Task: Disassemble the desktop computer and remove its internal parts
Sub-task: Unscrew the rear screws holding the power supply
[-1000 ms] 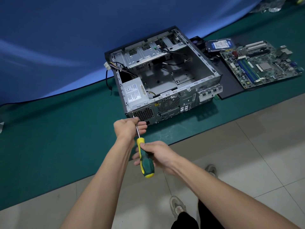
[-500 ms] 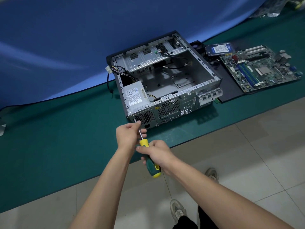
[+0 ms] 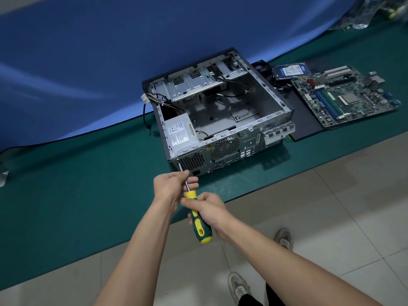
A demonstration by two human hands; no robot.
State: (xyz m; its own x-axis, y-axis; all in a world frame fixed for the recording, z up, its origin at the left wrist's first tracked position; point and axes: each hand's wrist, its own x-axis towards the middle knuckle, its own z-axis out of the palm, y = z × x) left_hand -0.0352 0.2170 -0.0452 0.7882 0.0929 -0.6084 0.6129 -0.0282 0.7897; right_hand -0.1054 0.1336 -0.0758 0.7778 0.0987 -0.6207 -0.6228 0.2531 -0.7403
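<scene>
Head view: unscrewing the power supply (image 3: pixel 180 134) at the rear panel of the computer case (image 3: pixel 220 120), near the mat's (image 3: pixel 66 195) front edge.
Right hand (image 3: pixel 209 209) gripped the screwdriver (image 3: pixel 197 214) handle to turn it; left hand (image 3: pixel 172 187) pinched the shaft, steadying the tip on the corner screw.

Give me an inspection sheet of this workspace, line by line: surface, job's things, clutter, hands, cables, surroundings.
Surface: green mat on a tiled floor.
Job's things: open computer case on the mat, power supply still inside at its near left corner; motherboard and hard drive lie outside, to its right.
Clutter: nothing seen.
Hands: left hand pinches the screwdriver shaft; right hand grips its handle; tip at the case's rear left corner.
Cables: wire bundle hangs over the case's left wall.
Surroundings: blue cloth behind; shoes below.
</scene>
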